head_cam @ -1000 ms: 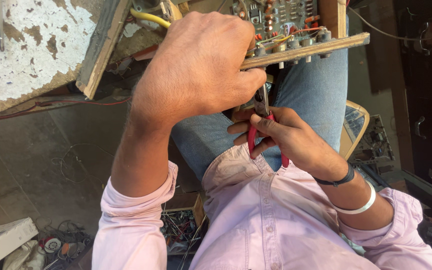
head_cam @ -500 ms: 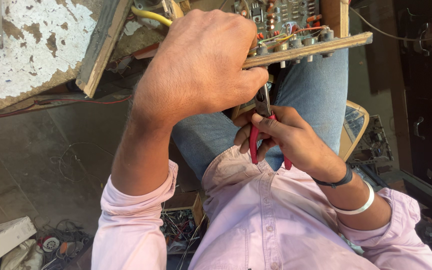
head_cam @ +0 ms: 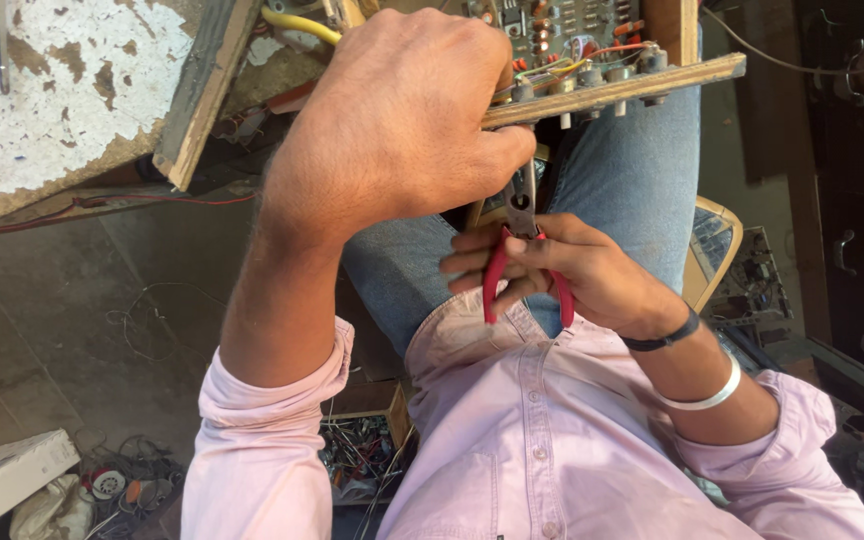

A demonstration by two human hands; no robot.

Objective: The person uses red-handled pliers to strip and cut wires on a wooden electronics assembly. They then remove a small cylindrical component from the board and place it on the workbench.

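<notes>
My left hand (head_cam: pixel 402 120) grips the near edge of a wood-framed circuit board (head_cam: pixel 612 85) that rests over my knees, fingers curled around its underside. Coloured wires and small components cover the board's top. My right hand (head_cam: pixel 572 275) holds red-handled pliers (head_cam: pixel 522 245) upright, their metal jaws reaching up to the board's lower edge just below my left fingers. What the jaws bite on is hidden by my left hand.
A chipped white bench top (head_cam: pixel 52 90) with a wooden edge (head_cam: pixel 202 95) lies at the upper left, a yellow cable (head_cam: pixel 297 25) beside it. Loose wires and scrap parts (head_cam: pixel 352 450) litter the tiled floor. A woven stool edge (head_cam: pixel 717 250) and dark equipment (head_cam: pixel 842 200) stand right.
The pliers and my right hand have shifted slightly up toward the board's edge. My left hand keeps its hold on the board.
</notes>
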